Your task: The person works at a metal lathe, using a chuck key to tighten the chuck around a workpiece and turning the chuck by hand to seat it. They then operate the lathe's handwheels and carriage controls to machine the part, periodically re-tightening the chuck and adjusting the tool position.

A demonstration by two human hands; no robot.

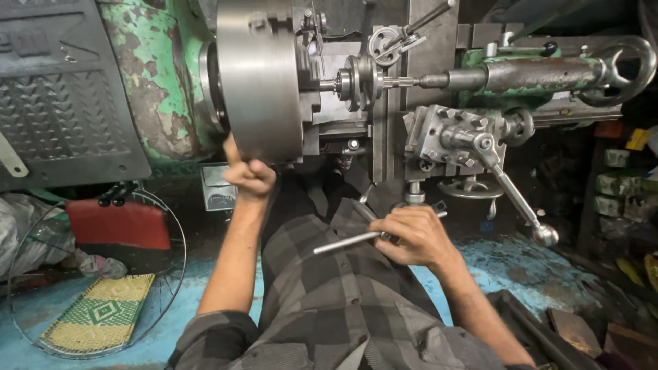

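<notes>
I stand at a green lathe. Its big steel chuck (260, 75) fills the upper middle, with a small round workpiece (346, 83) held at its jaws. My left hand (248, 175) is curled against the chuck's lower rim, thumb up on the metal. My right hand (418, 236) is closed around a slim steel rod-shaped key (346, 243), held low in front of my checked shirt. The rod points left, away from the chuck.
The tool post (452, 137) with its long ball-ended lever (521, 202) sits right of the chuck. The tailstock (541, 72) with a handwheel (627, 68) lies upper right. On the blue floor at left are a wire wheel rim (175, 288), a woven mat (103, 315) and a red box (120, 225).
</notes>
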